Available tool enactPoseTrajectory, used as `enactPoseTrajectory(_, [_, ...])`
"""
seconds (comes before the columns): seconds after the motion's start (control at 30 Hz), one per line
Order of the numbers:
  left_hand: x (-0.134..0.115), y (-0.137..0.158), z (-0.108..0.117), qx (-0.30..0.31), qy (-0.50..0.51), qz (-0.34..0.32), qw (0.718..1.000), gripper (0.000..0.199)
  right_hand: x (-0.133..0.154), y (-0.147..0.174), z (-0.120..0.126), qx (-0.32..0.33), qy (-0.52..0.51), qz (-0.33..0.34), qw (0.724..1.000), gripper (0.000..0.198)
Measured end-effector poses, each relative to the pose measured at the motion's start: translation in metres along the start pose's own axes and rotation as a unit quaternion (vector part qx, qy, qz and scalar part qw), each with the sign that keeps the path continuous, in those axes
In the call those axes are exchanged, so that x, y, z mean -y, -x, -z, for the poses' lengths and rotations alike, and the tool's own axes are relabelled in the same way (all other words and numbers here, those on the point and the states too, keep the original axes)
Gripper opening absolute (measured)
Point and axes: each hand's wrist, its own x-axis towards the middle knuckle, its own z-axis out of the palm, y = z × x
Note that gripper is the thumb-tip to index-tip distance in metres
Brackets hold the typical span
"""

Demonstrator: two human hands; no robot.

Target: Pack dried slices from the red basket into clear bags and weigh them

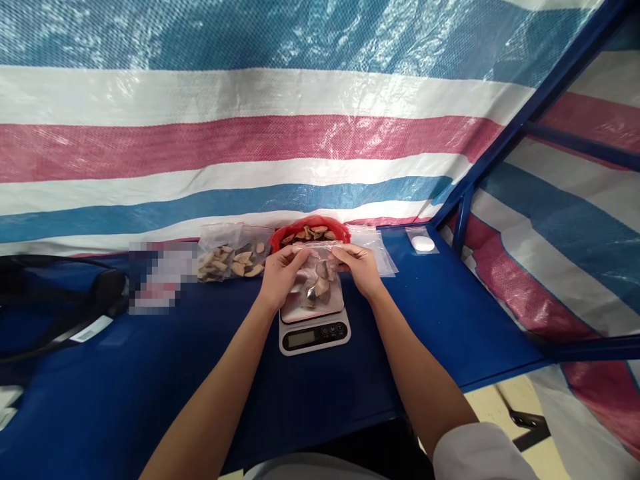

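Both hands pinch the top edge of a clear zip bag (320, 283) with several brown-and-pale dried pieces inside. My left hand (281, 272) grips its left upper corner, and my right hand (361, 265) grips the right one. The bag is over the pan of a white digital kitchen scale (315, 339); whether it touches the pan I cannot tell. No digits are readable on the scale's display. Just behind the hands sits a red plastic bag (345, 230), open at the top, with more of the same pieces in it.
Filled clear bags (215, 263) lie left of the red bag, and flat clear bags (385, 257) lie to its right. A white oval object (423, 244) rests on a small bag. Black straps (65, 307) are at far left on the blue table (200, 373). Striped sheeting (250, 143) rises behind.
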Motion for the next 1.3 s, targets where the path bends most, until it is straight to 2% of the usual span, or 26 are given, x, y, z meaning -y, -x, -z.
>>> enactPoseTrajectory(0.13, [0.004, 0.000, 0.005, -0.007, 0.009, 0.017, 1.000, 0.033, -0.003, 0.000, 0.000, -0.013, 0.005, -0.001, 1.000, 0.040])
enactPoseTrajectory(0.3, [0.008, -0.002, 0.011, -0.016, 0.010, -0.027, 0.999, 0.034, -0.002, 0.002, -0.001, -0.016, -0.002, 0.005, 1.000, 0.039])
enactPoseTrajectory(0.4, [0.010, -0.003, 0.014, -0.011, 0.013, -0.031, 0.999, 0.033, -0.003, 0.002, 0.000, -0.014, -0.001, 0.014, 1.000, 0.037])
enactPoseTrajectory(0.6, [0.008, -0.003, 0.018, -0.023, 0.010, 0.000, 1.000, 0.033, -0.004, 0.001, 0.002, -0.034, 0.012, 0.016, 0.999, 0.038])
enactPoseTrajectory(0.93, [0.006, -0.001, 0.021, 0.003, 0.015, 0.013, 1.000, 0.035, 0.000, 0.004, 0.000, -0.026, -0.005, 0.047, 0.999, 0.032])
enactPoseTrajectory(1.3, [0.007, -0.001, 0.020, -0.007, 0.003, -0.051, 0.999, 0.026, 0.000, 0.005, 0.003, -0.028, -0.011, 0.054, 0.998, 0.033])
